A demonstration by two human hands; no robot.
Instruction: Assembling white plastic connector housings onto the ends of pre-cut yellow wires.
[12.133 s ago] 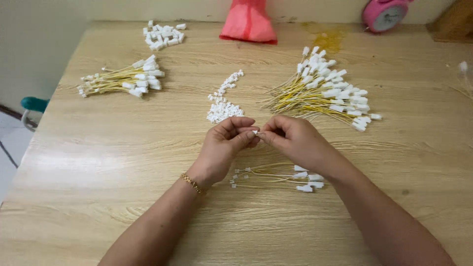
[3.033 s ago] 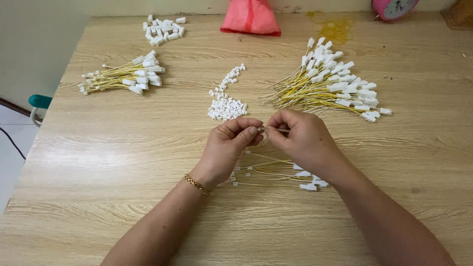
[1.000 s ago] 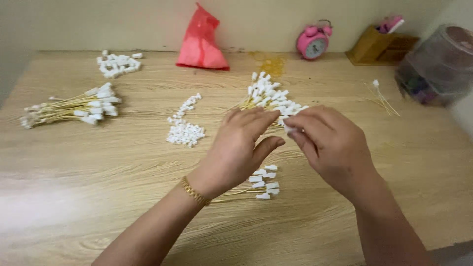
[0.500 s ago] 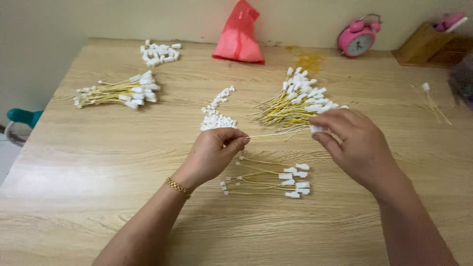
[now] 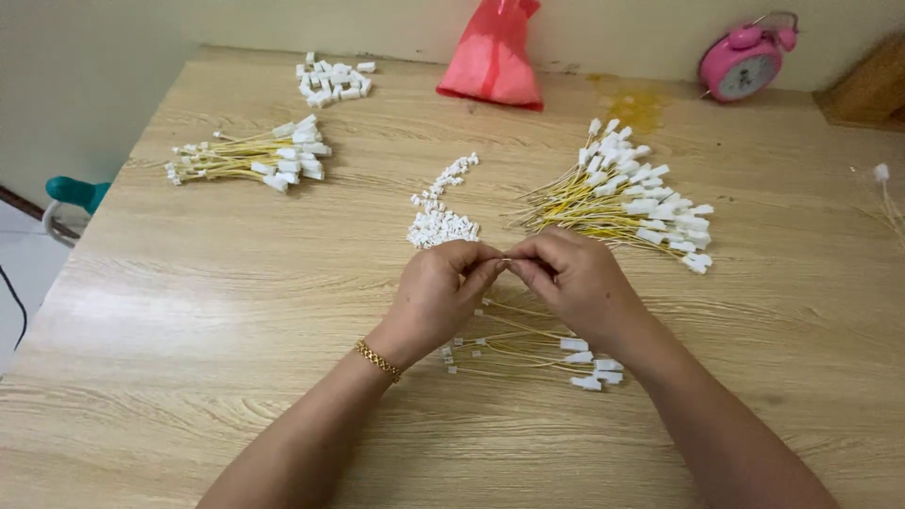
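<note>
1. My left hand [image 5: 438,297] and right hand [image 5: 575,278] meet fingertip to fingertip over the wooden table [image 5: 189,311], thumbs and forefingers pressed together on something tiny.
2. Between them I pinch the tip of a thin yellow wire [image 5: 506,261]; only a small pale glint shows at the pinch, too small to say more.
3. Just under my hands, touching the table, lies a small bundle of yellow wires with white connectors [image 5: 528,349], the white ends pointing toward my right wrist.
4. Just beyond my left fingertips sits a little heap of loose small white caps [image 5: 439,219], trailing away from me in a thin line.
5. Beyond my right hand, very near it, fans out the big pile of yellow wires with white plugs [image 5: 627,198].
6. Far off past my left hand lies another tidy bundle of wires [image 5: 255,158], and beyond that a cluster of larger white connectors [image 5: 332,79].
7. At the far edge sit a red plastic bag [image 5: 495,58] and a pink alarm clock [image 5: 743,66], well apart from my grip.
8. A gold bracelet [image 5: 378,360] circles my left wrist.
</note>
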